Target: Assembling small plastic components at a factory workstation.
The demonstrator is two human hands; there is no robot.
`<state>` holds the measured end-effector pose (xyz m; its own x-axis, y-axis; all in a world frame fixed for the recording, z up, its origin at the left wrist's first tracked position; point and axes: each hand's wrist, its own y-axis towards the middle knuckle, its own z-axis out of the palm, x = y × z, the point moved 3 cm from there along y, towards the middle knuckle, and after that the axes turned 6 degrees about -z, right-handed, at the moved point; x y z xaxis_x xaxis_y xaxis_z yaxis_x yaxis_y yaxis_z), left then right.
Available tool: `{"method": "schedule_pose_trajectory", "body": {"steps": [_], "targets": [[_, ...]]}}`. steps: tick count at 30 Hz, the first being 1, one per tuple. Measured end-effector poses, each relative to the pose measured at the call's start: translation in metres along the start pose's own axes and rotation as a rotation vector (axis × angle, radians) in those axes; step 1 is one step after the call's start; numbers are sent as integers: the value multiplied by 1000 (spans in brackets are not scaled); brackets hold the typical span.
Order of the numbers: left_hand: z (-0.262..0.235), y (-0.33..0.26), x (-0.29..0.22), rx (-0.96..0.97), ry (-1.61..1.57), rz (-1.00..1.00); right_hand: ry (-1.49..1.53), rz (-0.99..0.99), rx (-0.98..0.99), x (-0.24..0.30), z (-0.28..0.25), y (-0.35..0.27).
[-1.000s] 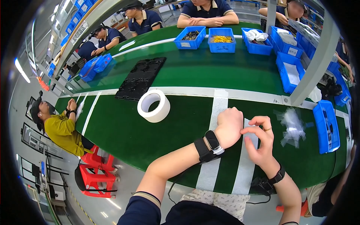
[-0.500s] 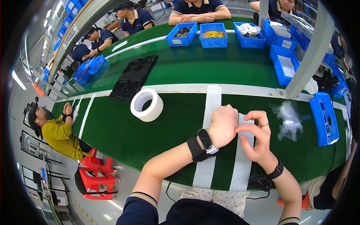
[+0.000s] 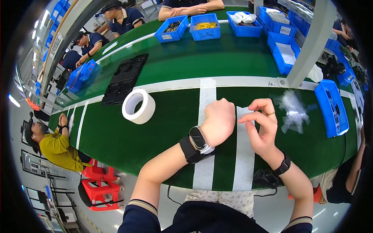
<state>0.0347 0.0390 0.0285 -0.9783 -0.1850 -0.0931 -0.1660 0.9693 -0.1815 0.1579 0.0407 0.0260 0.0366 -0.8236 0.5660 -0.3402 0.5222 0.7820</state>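
My left hand (image 3: 218,122) is closed in a fist over the green tabletop, its back toward me. Whatever its fingers may hold is hidden. Just right of it, my right hand (image 3: 265,126) has curved fingers and a thumb standing apart, with nothing visible between them. Its fingertips come close to the left fist. Below the hands, two white tape strips run along the table: the left strip (image 3: 204,173) passes under my left hand and the right strip (image 3: 244,167) lies between my hands. A wide white tape roll (image 3: 147,110) stands to the left.
A black panel (image 3: 126,77) lies at far left. Clear plastic pieces (image 3: 291,110) sit right of my hands, before a blue bin (image 3: 330,112). More blue bins (image 3: 205,35) line the far side. A grey post (image 3: 311,50) rises at right. Several people sit around the table.
The view has shifted, so the table and hands sit slightly further left and higher. A small gap now shows between my right fingertips and left fist.
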Motion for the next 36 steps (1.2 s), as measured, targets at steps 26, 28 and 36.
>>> {"method": "schedule_pose_trajectory", "body": {"steps": [26,28,36], "targets": [[2,3,1,-10,-21,43,-69,-115,107,9,2,4],[3,3,1,23,-16,22,-64,-174,128,14,2,5],[-5,4,3,63,2,15,-81,-170,129,9,6,1]]}}
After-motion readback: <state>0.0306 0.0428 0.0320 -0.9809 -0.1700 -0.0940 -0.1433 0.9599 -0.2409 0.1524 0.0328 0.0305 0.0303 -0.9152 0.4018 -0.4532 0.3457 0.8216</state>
